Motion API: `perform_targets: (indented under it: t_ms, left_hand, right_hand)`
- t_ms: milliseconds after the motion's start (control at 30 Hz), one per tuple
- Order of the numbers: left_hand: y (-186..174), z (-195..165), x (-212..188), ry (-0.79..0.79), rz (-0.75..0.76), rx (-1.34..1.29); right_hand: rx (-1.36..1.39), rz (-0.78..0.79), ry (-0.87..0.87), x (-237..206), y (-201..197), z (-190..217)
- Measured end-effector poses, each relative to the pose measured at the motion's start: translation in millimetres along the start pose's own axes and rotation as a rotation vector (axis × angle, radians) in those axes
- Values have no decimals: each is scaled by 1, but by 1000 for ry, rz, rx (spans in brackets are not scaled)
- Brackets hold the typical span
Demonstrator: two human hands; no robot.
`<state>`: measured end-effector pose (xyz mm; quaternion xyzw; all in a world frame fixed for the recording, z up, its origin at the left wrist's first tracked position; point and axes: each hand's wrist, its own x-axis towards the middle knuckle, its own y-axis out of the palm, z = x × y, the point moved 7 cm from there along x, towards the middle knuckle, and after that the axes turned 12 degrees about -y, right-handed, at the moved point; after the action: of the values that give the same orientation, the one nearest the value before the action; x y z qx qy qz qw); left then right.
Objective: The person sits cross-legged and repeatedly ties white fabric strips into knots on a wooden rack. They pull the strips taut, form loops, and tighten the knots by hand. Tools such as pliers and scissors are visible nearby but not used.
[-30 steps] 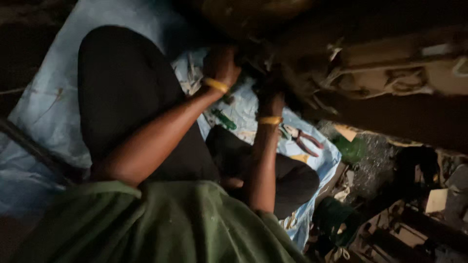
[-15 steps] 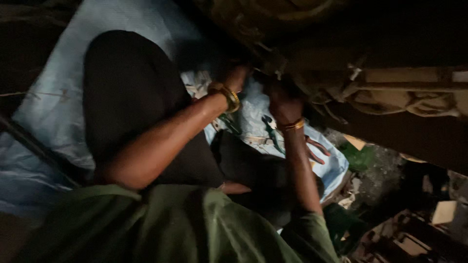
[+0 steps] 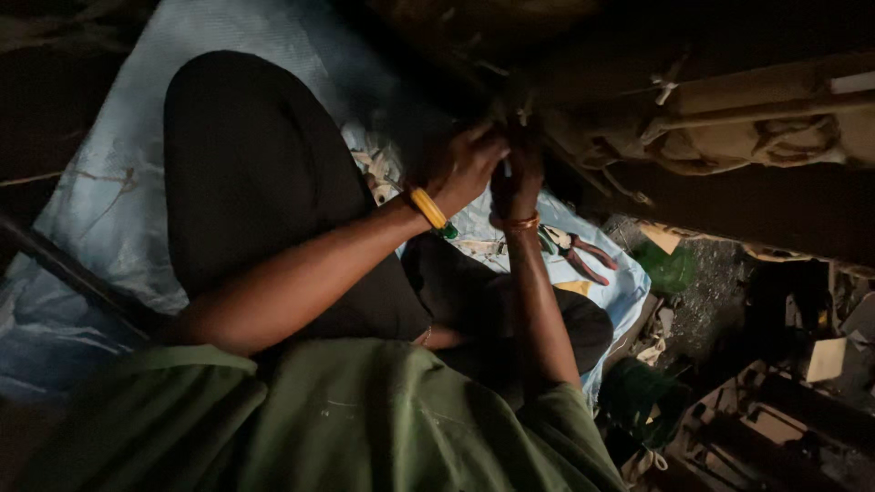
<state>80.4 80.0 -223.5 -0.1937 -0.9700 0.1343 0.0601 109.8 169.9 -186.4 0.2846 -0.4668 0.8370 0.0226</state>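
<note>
what the left hand (image 3: 469, 169) and right hand (image 3: 518, 178) pinch is lost in shadow and too small to tell; their fingertips blur together. the pliers (image 3: 576, 252) lie half dark.

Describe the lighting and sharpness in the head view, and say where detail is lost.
Head view: very dim, with no glare; the pale blue sheet is the brightest area. The left hand and right hand meet in deep shadow, so whatever the fingers grip is unreadable. The red-handled pliers show only faintly. The top corners and lower right go nearly black, and the image is soft and grainy.
</note>
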Motion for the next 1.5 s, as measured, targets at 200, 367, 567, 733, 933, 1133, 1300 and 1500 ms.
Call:
perform_targets:
  t_ms: [200,367,567,733,933,1133,1300,1500]
  left_hand:
    - [-23,0,26,51,-170,-12]
    - [-10,55,39,-195,-230,-201]
    - [2,85,33,-359,-250,-524]
    - [3,83,38,-451,-282,-449]
    - [-7,62,33,-161,-267,-280]
    - [13,87,39,-224,-102,-221]
    - [13,99,39,-224,-131,-60]
    - [-14,65,40,-127,-24,533]
  right_hand:
    - [-207,47,0,13,1,-2]
    - [2,-180,95,12,-8,11]
    - [245,-273,343,12,-2,-2]
    - [-117,-6,-86,23,-4,19]
    - [-528,193,-557,26,12,29]
    - [57,-83,-7,21,1,-12]
    - [-305,93,-450,7,-1,9]
    - [-534,26,-215,0,-18,4]
